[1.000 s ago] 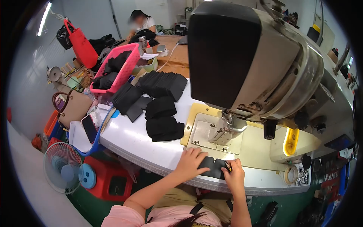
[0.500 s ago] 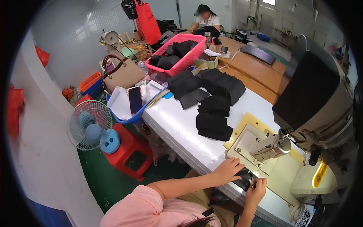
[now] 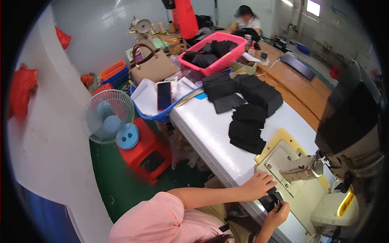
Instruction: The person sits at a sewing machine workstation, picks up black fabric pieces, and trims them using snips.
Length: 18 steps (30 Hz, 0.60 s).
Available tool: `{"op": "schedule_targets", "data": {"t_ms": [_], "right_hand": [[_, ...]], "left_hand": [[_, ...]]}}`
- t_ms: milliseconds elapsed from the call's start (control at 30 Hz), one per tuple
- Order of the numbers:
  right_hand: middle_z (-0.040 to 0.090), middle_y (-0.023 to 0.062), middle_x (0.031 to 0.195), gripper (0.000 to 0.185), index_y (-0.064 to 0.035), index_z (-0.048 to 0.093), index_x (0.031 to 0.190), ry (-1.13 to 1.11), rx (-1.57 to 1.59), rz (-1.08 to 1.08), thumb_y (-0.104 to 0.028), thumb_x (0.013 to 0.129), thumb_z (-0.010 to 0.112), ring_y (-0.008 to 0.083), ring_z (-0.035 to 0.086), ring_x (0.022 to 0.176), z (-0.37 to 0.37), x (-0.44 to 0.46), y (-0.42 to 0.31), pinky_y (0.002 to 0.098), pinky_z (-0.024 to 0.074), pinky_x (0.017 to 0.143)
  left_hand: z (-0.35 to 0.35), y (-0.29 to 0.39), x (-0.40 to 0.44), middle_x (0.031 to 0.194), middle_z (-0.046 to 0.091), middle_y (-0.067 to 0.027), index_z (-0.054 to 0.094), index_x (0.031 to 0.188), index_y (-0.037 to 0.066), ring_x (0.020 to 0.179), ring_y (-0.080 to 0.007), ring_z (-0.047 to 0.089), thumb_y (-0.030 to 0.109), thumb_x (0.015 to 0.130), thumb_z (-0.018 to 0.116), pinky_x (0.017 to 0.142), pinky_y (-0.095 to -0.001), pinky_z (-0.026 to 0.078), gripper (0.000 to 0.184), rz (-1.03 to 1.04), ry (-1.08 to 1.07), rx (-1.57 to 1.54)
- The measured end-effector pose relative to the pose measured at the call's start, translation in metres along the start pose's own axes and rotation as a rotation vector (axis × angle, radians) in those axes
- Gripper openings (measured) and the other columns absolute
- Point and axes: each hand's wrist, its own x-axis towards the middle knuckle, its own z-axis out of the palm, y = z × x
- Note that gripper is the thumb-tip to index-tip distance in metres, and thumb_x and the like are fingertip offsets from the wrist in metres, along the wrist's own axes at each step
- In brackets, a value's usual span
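Note:
A small black fabric piece (image 3: pixel 268 201) lies at the front edge of the white sewing table, beside the machine bed. My left hand (image 3: pixel 258 186) is at its upper end, fingers bent, with the thumb side against the piece. Closed around small metal thread snips (image 3: pixel 277 207), my right hand (image 3: pixel 278 218) is at the piece's lower right. The snips' tips point at the fabric, but the fingers cover most of them. Just beyond the hands stands the sewing machine's metal arm (image 3: pixel 299 171).
Stacks of black fabric pieces (image 3: pixel 248 126) spread over the white table (image 3: pixel 210 133). A pink basket (image 3: pixel 210 69) of black pieces stands behind. Left are a phone (image 3: pixel 164 96) on a blue bin, a fan (image 3: pixel 108 117) and a red stool (image 3: pixel 152 152). Another person (image 3: pixel 247 24) sits at the back.
The camera view has swung, so the scene sits further right. Both hands stay at the black piece, with the snips still in my right hand.

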Motion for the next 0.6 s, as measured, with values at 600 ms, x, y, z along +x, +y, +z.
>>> {"op": "schedule_targets", "data": {"t_ms": [600], "right_hand": [[0.047, 0.0127, 0.091, 0.022, 0.0034, 0.052, 0.093, -0.124, 0.023, 0.061, 0.011, 0.073, 0.055, 0.0278, 0.054, 0.076, -0.009, 0.003, 0.008, 0.0361, 0.0451, 0.067]], "left_hand": [[0.012, 0.006, -0.004, 0.106, 0.045, -0.0093, 0.051, 0.104, 0.005, 0.100, -0.0246, 0.040, 0.027, 0.069, 0.070, 0.078, -0.0361, 0.036, 0.045, -0.063, 0.047, 0.083]]}}
